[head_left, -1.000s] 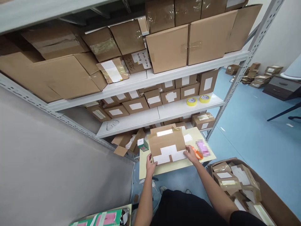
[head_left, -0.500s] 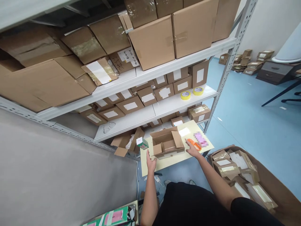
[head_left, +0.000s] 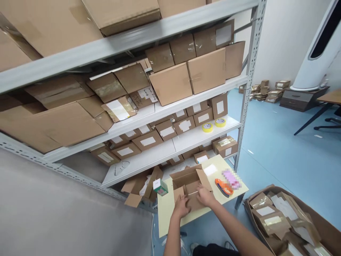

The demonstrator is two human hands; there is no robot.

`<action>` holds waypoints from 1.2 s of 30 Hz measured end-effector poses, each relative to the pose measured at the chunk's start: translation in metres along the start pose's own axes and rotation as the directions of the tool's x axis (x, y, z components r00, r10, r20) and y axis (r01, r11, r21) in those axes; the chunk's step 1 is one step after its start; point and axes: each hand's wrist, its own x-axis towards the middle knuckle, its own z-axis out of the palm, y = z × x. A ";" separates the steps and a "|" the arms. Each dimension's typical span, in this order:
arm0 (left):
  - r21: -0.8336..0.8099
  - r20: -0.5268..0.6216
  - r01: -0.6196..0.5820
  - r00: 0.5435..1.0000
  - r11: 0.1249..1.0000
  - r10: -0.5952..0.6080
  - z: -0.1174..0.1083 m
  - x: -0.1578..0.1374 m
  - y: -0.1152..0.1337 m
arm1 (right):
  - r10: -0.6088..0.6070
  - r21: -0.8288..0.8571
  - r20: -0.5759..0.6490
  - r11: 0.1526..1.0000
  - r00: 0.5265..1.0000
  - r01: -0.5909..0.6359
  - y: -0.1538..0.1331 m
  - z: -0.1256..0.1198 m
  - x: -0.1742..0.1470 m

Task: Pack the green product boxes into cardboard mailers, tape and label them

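L hand (head_left: 181, 207), R hand (head_left: 205, 195) now on box (head_left: 195, 203) – off b4.

Plain brown cardboard makes up the open box (head_left: 204, 180) at my left hand (head_left: 182, 207) and right hand (head_left: 205, 195). Beneath them, the table (head_left: 166, 220) is pale yellow. Left of my left hand, a small carton (head_left: 160, 187) is green with a white top. Right of my right hand lies an orange tool (head_left: 225, 186) edged dark blue-grey; just past it, a pixelated patch (head_left: 231, 178) shows lilac-pink. Beyond my hands, two tape rolls (head_left: 207, 127) are bright yellow, on a white shelf (head_left: 145, 160). The floor (head_left: 271, 153) to their right is light blue.
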 end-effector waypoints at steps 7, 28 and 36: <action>0.238 -0.216 0.138 0.973 0.961 -0.086 0.025 -0.028 -0.009 | 0.278 -0.235 -0.035 0.931 0.960 -0.278 0.040 -0.019 -0.005; 0.121 -0.255 0.254 0.942 0.960 -0.217 0.024 0.014 -0.096 | 0.404 -0.258 -0.156 0.864 0.901 -0.432 0.084 0.054 0.023; 0.103 -0.068 0.057 0.996 0.993 -0.050 0.009 0.009 -0.102 | 0.212 -0.199 -0.267 0.942 0.940 -0.269 0.049 0.020 0.096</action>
